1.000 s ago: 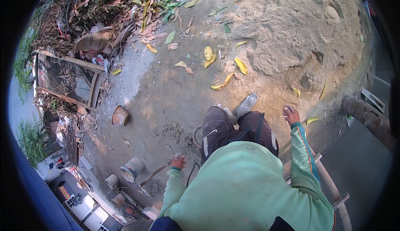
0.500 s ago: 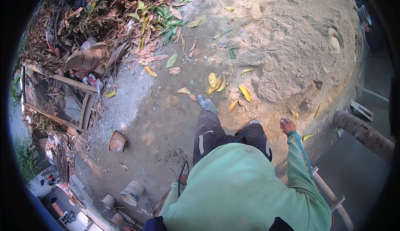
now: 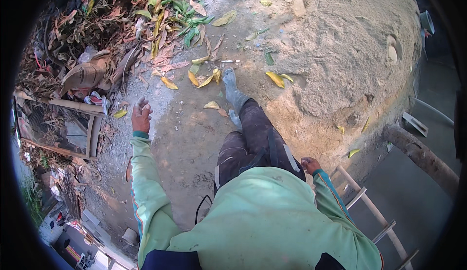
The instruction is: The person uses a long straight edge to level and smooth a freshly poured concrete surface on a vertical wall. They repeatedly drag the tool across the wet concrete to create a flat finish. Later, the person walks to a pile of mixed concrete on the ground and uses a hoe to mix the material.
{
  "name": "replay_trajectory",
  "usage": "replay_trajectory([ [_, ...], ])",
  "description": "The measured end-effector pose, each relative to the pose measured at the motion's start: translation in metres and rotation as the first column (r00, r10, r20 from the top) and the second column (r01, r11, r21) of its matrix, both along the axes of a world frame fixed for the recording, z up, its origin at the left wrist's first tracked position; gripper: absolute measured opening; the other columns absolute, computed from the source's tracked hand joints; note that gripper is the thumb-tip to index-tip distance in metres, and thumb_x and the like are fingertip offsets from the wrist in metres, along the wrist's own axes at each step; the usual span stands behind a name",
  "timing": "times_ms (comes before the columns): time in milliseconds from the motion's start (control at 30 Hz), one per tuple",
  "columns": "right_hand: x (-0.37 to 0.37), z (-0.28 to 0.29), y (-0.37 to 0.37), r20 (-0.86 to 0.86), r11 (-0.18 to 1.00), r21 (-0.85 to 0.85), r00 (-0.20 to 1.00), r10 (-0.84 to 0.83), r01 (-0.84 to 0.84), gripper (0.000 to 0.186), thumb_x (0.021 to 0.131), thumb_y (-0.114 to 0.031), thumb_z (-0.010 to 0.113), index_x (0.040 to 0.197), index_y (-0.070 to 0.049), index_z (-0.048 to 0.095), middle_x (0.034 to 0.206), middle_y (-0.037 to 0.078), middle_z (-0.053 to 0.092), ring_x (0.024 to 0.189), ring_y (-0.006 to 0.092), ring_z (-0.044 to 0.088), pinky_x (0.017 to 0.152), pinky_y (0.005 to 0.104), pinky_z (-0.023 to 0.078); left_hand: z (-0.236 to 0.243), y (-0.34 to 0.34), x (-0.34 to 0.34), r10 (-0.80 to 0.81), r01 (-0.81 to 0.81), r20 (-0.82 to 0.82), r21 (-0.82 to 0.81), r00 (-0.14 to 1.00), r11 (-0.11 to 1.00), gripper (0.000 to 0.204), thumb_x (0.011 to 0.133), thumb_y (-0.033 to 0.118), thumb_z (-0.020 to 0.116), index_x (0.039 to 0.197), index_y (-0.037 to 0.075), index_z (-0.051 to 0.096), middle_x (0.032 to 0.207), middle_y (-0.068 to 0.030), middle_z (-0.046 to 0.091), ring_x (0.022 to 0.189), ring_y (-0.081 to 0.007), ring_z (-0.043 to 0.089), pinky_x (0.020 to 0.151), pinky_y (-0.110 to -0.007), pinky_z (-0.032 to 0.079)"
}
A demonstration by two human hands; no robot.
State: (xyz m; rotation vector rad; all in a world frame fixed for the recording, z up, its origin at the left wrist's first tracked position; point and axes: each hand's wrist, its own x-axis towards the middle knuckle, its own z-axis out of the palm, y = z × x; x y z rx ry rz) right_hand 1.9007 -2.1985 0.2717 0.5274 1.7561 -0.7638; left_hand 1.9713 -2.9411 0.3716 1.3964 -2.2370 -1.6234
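My left hand (image 3: 141, 115) is stretched out over pale, dusty ground at the left, with its fingers somewhat bent and apart and nothing in them. Beside my thigh, my right hand (image 3: 310, 165) hangs with its fingers curled in; nothing shows in it. Dark trousers (image 3: 258, 133) cover my legs. One grey, dusty foot (image 3: 231, 80) is forward among yellow leaves (image 3: 205, 80), and the other shows partly behind it. My left sleeve mostly hides a brown bucket (image 3: 129, 170).
A large sand heap (image 3: 350, 51) rises at the right. Dry leaves and litter (image 3: 92, 36) are piled far left, above a wooden-framed mesh screen (image 3: 58, 124). A wooden ladder (image 3: 374, 211) and a thick log (image 3: 423, 158) lie at the right edge. A small bucket (image 3: 130, 236) stands lower left.
My left hand has come up from beside my body and reached out to the left. My right hand has drawn back toward my thigh. My feet have stepped forward, nearer the leaves.
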Motion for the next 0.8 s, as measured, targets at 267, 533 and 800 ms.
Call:
replay_trajectory([
  [267, -0.141, -0.008, -0.044, -0.173, 0.999, -0.047, 0.985, -0.008, 0.0, 0.028, 0.09, -0.021, 0.06, 0.113, -0.005, 0.062, 0.085, 0.002, 0.062, 0.068, 0.011, 0.058, 0.052, 0.0255, 0.044, -0.091, 0.191, 0.261, 0.071, -0.183, 0.372, 0.274, 0.926, 0.944, 0.047, 0.085, 0.015, 0.065, 0.126, -0.003, 0.05, 0.104, -0.0151, 0.065, 0.084, -0.0247, 0.065, 0.072, -0.033, 0.055],
  [533, -0.266, 0.011, -0.122, -0.396, 0.959, -0.122, 0.898, 0.19, -0.257, 0.037, 0.09, -0.023, 0.059, 0.123, -0.006, 0.058, 0.097, 0.004, 0.066, 0.08, 0.0133, 0.061, 0.061, 0.0266, 0.047, -0.077, 0.39, 0.4, -0.564, 0.3, 0.645, 0.481, 0.516, 0.824, 0.031, 0.08, 0.031, 0.066, 0.103, 0.011, 0.068, 0.104, -0.0161, 0.068, 0.091, -0.0352, 0.064, 0.082, -0.045, 0.051],
  [800, -0.207, 0.026, -0.091, -0.289, 0.923, -0.001, 0.884, 0.367, -0.384, 0.036, 0.088, -0.024, 0.06, 0.116, -0.001, 0.062, 0.095, 0.009, 0.067, 0.082, 0.0177, 0.063, 0.076, 0.032, 0.051, -0.154, 0.338, 0.287, -0.128, 0.007, 0.366, 0.315, 0.922, 0.949, 0.031, 0.082, 0.027, 0.063, 0.104, 0.005, 0.066, 0.098, -0.016, 0.068, 0.092, -0.0301, 0.064, 0.079, -0.043, 0.051],
])
